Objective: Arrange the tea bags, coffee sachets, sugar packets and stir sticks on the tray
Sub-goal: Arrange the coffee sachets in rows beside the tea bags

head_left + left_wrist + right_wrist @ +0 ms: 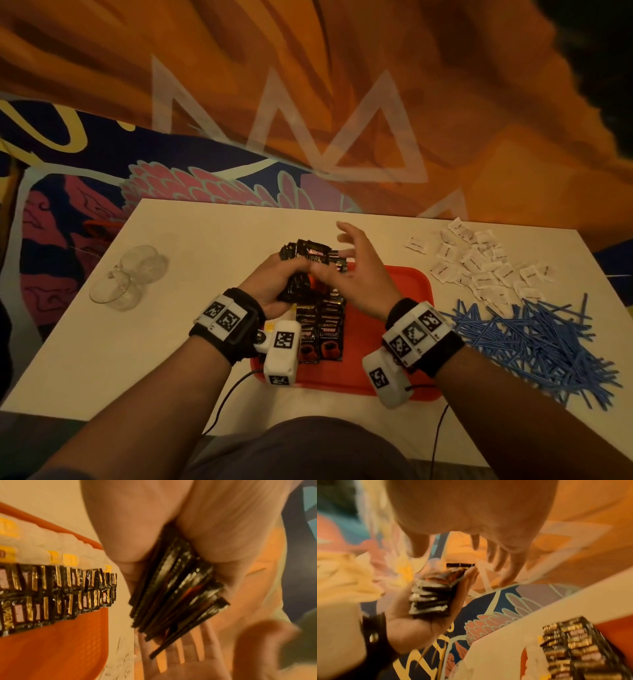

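A thick stack of black coffee sachets is held upright above the far edge of a flat orange-red plastic tray, which lies on a white rectangular table. The stack is clasped by the left hand, its fingers and thumb curled round the lower part, as the left wrist view shows at the sachet edges. The right hand is held just beside the stack with its fingers spread and relaxed; whether a fingertip touches the sachets cannot be told. On the tray, two rows of overlapping black and gold coffee sachets are laid lengthwise, and beside them, toward the left rim, a row of white tea bags with yellow tags is seen from the left wrist. To the right of the tray, on the table, a loose heap of small white paper sugar packets lies at the far side, and a pile of thin blue stir sticks lies nearer. Two clear glass cups lie on the left part of the table, well apart from the tray.
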A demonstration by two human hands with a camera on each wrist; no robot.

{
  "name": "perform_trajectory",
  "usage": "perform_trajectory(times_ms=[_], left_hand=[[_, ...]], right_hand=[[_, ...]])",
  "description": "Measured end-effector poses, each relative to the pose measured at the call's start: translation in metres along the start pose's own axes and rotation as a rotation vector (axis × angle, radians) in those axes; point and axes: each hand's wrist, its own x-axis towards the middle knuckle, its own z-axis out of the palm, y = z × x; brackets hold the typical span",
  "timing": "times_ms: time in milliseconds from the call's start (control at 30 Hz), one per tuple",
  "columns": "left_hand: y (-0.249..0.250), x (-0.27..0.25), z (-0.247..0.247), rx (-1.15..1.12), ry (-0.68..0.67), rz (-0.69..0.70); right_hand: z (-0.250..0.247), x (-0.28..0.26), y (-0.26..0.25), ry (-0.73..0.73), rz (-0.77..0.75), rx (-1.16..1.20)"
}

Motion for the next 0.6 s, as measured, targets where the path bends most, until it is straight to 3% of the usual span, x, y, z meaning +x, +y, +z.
perform_trajectory(times_ms=[100,233,433,600], left_hand=[[-0.006,0.003,-0.005,0.049,0.088,0.02],[-0.017,0.007,-0.009,0.113,0.201,0.032],[-0.027,0.006,-0.01,0.188,0.293,0.08],[-0.031,0.005,-0.008,0.002,0.317,0.108]], right_hand=[[0.001,0.001,0.011,-0.029,0.223,0.155],[0.012,-0.001,0.024,-0.029,0.379,0.431],[0.021,-0.003,0.035,-0.02,0.432,0.44],[0.022,-0.002,0.037,-0.035,0.375,0.319]])
